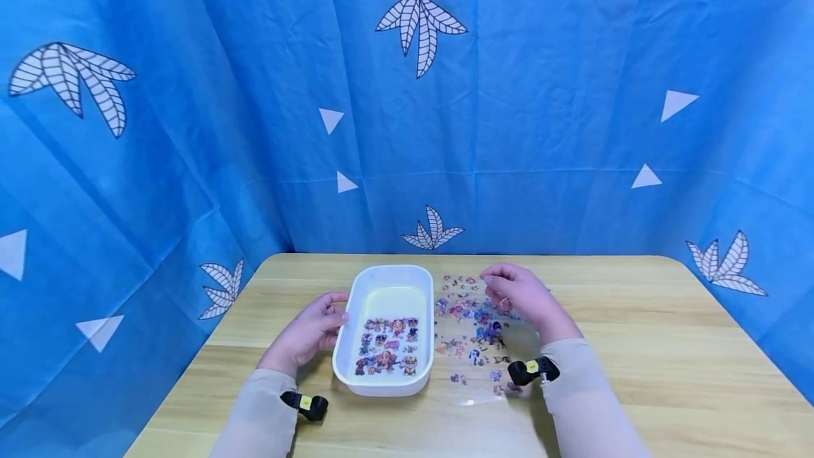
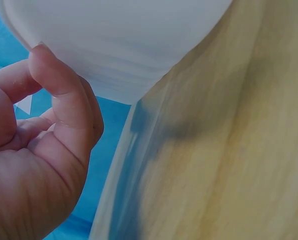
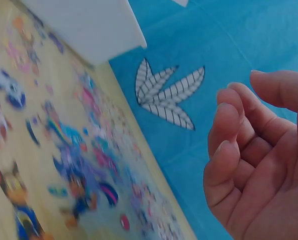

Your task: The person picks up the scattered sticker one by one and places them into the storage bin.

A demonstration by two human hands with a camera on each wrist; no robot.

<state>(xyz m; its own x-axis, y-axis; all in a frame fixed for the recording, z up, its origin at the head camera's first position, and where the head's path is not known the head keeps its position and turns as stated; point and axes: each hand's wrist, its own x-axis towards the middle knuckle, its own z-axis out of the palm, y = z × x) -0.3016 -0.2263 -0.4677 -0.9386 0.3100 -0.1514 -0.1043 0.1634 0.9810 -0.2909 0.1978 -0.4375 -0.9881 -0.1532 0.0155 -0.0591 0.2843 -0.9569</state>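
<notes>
A white plastic tub [image 1: 430, 352] is on the wooden table, and a sheet of cartoon stickers [image 1: 386, 346] lies inside it toward the near end. At the tub's left side my left hand [image 1: 314, 329] holds the rim, with thumb and curled fingers against the edge; the left wrist view shows a fingertip on the white wall. To the right of the tub, clear sheets of small cartoon stickers [image 1: 473, 353] are spread flat. Over their far right part hovers my right hand [image 1: 518, 293], fingers loosely bent. The right wrist view shows nothing between its thumb and fingers.
The pale wooden table [image 1: 642, 345] extends to the right of the sticker sheets. A blue curtain [image 1: 547, 126] with leaf and triangle prints hangs behind the table and along both sides. Each sleeve carries a small black wrist camera [image 1: 305, 403].
</notes>
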